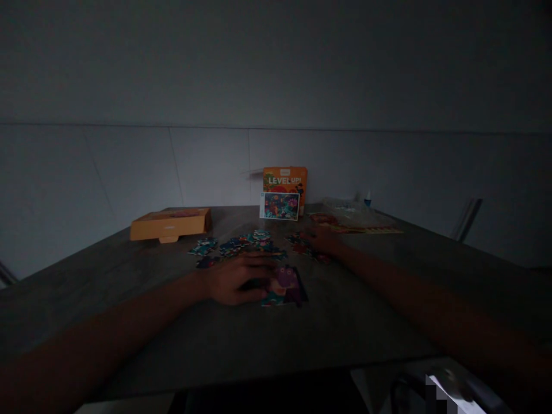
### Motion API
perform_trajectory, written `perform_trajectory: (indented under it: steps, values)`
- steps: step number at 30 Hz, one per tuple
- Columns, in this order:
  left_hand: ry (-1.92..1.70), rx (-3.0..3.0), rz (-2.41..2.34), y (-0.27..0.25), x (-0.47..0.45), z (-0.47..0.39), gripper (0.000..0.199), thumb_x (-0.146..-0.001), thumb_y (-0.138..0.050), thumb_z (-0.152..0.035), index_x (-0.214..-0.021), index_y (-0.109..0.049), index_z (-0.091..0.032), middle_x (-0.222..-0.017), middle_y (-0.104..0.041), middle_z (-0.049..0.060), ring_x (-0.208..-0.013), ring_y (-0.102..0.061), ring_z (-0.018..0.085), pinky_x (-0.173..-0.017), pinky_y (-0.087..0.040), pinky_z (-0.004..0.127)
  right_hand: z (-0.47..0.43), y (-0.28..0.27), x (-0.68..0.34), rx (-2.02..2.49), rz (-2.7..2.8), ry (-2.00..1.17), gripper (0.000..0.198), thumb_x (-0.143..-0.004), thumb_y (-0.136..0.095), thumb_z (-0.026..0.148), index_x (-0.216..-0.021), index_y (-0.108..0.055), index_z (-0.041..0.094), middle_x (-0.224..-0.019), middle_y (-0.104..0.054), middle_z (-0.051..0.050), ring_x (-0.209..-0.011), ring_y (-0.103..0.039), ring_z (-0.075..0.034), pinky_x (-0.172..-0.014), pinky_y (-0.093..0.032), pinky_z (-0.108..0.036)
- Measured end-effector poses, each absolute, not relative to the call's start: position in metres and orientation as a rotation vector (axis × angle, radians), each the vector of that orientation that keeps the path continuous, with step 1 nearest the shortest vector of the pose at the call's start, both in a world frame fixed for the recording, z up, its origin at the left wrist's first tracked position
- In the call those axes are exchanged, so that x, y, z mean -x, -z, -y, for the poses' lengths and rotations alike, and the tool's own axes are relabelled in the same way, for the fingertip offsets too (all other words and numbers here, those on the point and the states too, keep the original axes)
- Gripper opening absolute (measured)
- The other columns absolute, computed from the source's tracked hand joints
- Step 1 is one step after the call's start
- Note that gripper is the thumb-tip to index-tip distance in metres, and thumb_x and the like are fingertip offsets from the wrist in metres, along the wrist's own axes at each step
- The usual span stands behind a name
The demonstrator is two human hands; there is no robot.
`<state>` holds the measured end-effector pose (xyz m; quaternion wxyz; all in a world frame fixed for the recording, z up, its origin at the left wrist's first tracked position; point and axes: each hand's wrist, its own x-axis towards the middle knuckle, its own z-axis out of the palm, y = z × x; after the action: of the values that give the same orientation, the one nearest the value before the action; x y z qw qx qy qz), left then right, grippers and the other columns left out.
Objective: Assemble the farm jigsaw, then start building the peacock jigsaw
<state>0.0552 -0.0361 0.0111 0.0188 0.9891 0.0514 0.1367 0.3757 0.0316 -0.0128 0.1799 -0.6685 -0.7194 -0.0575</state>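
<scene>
Puzzle patch [288, 280], small and seemingly just begun, lies mid-tabletop [345, 328]; left hand [239, 277], fingers loosely parted, touches its nine o'clock edge. Loose pieces [204, 246] remain towards eleven; right hand [322, 239], at one, grip unclear.

The scene is dim and underexposed, darkening toward the corners. The pale wall panels [215, 164] beyond the hands look lightest; the light's source is unclear. The left hand [237, 280] shows soft outlines, while the right hand [322, 239] dissolves into murk. Below the right forearm [401, 293], a bright patch [461, 398] borders coarse square blocks. Wide-angle distortion stretches both forearms.
</scene>
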Motion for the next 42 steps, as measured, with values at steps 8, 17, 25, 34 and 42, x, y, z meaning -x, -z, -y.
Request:
perform_trajectory:
  steps: [8,17,25,34,42]
  values:
    - [-0.398,-3.048,-0.194,-0.014,-0.058,0.039,0.04,-0.098,-0.054,-0.039,-0.131,-0.06,-0.016,-0.142,-0.058,0.015,-0.133,-0.053,0.032,-0.114,-0.041,0.051,-0.041,0.016,-0.385,1.805,2.054,0.105,0.034,-0.094,-0.06,0.044,-0.112,-0.077,0.02,-0.107,-0.078,-0.009,-0.1,-0.071,-0.024,-0.086,-0.05,-0.03]
    - [-0.401,-3.057,-0.219,-0.01,-0.056,0.037,0.041,-0.098,-0.054,-0.04,-0.132,-0.06,-0.019,-0.142,-0.058,0.014,-0.134,-0.052,0.032,-0.115,-0.04,0.051,-0.043,0.016,-0.384,1.649,1.942,0.161,0.037,-0.087,-0.069,0.041,-0.114,-0.072,0.016,-0.115,-0.074,-0.013,-0.11,-0.067,-0.029,-0.095,-0.051,-0.039]
    - [-0.637,-2.958,-0.612,-0.002,-0.052,0.038,0.094,-0.101,-0.049,-0.037,-0.156,0.026,-0.02,-0.16,-0.037,0.016,-0.15,-0.03,0.034,-0.118,-0.037,0.055,0.006,-0.003,-0.346,0.851,1.947,0.359,0.042,-0.089,-0.068,0.042,-0.124,-0.06,0.019,-0.117,-0.07,-0.013,-0.107,-0.066,-0.029,-0.09,-0.055,-0.046]
    - [-0.943,-3.025,-0.639,-0.001,-0.05,0.031,0.079,-0.101,-0.051,-0.038,-0.162,-0.003,-0.022,-0.155,-0.044,0.018,-0.14,-0.048,0.031,-0.112,-0.048,0.049,0.04,-0.008,-0.308,0.392,2.065,0.488,0.043,-0.096,-0.063,0.031,-0.135,-0.048,0.023,-0.115,-0.064,-0.012,-0.108,-0.063,-0.025,-0.088,-0.057,-0.042]
    - [-1.074,-3.125,-0.596,-0.002,-0.05,0.028,0.054,-0.102,-0.048,-0.036,-0.152,-0.039,-0.017,-0.144,-0.056,0.017,-0.144,-0.043,0.03,-0.11,-0.05,0.05,0.031,-0.009,-0.32,0.575,2.144,0.498,0.042,-0.093,-0.064,0.041,-0.129,-0.058,0.02,-0.116,-0.069,-0.012,-0.111,-0.063,-0.029,-0.096,-0.052,-0.048]
